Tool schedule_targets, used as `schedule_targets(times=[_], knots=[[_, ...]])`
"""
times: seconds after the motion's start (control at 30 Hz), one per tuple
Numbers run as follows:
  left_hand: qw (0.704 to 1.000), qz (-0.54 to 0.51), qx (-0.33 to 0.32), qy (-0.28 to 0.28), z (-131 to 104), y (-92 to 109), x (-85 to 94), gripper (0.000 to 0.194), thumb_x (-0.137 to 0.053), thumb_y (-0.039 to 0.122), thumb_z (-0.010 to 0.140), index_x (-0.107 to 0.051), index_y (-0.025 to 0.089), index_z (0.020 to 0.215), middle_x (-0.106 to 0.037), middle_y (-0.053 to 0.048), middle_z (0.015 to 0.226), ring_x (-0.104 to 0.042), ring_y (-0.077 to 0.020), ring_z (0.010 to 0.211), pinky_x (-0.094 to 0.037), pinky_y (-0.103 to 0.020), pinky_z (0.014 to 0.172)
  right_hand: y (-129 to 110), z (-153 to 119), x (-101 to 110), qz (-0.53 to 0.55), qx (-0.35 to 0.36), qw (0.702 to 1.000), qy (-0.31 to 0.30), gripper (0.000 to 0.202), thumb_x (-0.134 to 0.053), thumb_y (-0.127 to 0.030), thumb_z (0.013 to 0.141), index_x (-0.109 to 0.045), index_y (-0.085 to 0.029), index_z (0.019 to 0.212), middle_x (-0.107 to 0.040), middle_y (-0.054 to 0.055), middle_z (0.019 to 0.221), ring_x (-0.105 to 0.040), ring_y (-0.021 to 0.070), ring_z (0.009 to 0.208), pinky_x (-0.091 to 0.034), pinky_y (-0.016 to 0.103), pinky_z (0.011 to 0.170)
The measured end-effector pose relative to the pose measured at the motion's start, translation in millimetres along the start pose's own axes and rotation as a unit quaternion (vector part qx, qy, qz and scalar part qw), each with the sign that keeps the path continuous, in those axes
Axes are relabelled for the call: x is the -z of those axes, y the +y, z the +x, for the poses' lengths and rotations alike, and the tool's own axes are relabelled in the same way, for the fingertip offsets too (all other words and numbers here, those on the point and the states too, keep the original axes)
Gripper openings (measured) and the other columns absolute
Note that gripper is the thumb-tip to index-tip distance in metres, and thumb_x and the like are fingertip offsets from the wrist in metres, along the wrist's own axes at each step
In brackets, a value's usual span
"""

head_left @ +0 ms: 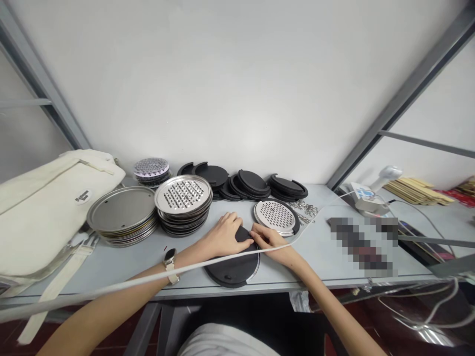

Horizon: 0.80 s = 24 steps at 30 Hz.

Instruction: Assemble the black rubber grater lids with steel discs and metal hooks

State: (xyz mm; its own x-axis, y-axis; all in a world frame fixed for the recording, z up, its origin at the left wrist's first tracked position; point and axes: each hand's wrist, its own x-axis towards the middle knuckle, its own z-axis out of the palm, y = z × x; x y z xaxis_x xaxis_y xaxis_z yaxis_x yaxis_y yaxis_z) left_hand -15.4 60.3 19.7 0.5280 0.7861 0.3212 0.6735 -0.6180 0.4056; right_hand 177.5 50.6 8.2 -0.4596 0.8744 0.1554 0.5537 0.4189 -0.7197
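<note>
A black round disc (pixel 232 271) lies near the table's front edge, with a small knob-like bump near its lower side and a thin metal rim showing at the right. My left hand (pixel 225 235) grips its upper part, thumb across the surface and fingers over the far edge. At the upper right edge, my right hand (pixel 271 244) pinches the same disc with bent fingers; the fingertips are partly hidden. Just beyond it sits a round grater plate (pixel 275 216) partly ringed by a black holder. Left of my hands stands a stack of round metal grater plates (pixel 183 195).
A stack of plain metal discs (pixel 122 210) stands beside a cream bag (pixel 48 207). Black round holders (pixel 252 184) line the wall, near small metal chains (pixel 306 207). A white cable (pixel 208 258) crosses above my forearms. A white scanner (pixel 388 174) is at right.
</note>
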Motion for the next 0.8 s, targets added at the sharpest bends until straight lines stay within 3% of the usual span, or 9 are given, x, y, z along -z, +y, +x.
schedule_targets(times=[0.17, 0.37, 0.63, 0.8], knots=[[1.000, -0.005, 0.002, -0.004, 0.1, 0.0, 0.5, 0.034, -0.058, 0.049, 0.076, -0.052, 0.019, 0.089, -0.050, -0.007, 0.096, -0.048, -0.0254, 0.097, -0.042, -0.041, 0.088, -2.4, 0.2, 4.0, 0.012, -0.009, 1.000, -0.014, 0.024, -0.037, -0.036, 0.092, -0.039, -0.021, 0.074, -0.035, -0.007, 0.059, -0.035, 0.0100, 0.055, -0.028, 0.023, 0.053], [1.000, -0.010, 0.003, -0.013, -0.3, -0.6, 1.7, 0.035, -0.057, 0.051, 0.077, -0.053, 0.019, 0.091, -0.050, -0.007, 0.098, -0.047, -0.0252, 0.099, -0.042, -0.040, 0.088, -4.2, 7.6, 12.0, -0.018, -0.003, 0.998, -0.065, 0.030, -0.039, -0.034, 0.091, -0.038, -0.020, 0.065, -0.035, -0.006, 0.059, -0.033, 0.0098, 0.055, -0.025, 0.023, 0.052], [1.000, -0.008, 0.007, -0.011, -0.8, 0.9, 2.6, 0.033, -0.057, 0.050, 0.077, -0.052, 0.020, 0.088, -0.049, -0.007, 0.098, -0.047, -0.0253, 0.099, -0.042, -0.040, 0.088, -2.8, 8.4, 2.8, -0.046, -0.006, 0.999, -0.007, 0.033, -0.035, -0.035, 0.093, -0.039, -0.020, 0.064, -0.037, -0.005, 0.056, -0.037, 0.0106, 0.053, -0.026, 0.025, 0.053], [1.000, -0.004, 0.003, -0.004, -0.2, 0.8, 1.9, 0.031, -0.058, 0.049, 0.077, -0.051, 0.020, 0.084, -0.049, -0.006, 0.095, -0.048, -0.0251, 0.097, -0.042, -0.041, 0.087, -0.2, 11.0, -0.3, -0.026, 0.009, 1.000, -0.009, 0.032, -0.037, -0.036, 0.092, -0.037, -0.020, 0.065, -0.033, -0.006, 0.055, -0.034, 0.0098, 0.051, -0.026, 0.024, 0.051]])
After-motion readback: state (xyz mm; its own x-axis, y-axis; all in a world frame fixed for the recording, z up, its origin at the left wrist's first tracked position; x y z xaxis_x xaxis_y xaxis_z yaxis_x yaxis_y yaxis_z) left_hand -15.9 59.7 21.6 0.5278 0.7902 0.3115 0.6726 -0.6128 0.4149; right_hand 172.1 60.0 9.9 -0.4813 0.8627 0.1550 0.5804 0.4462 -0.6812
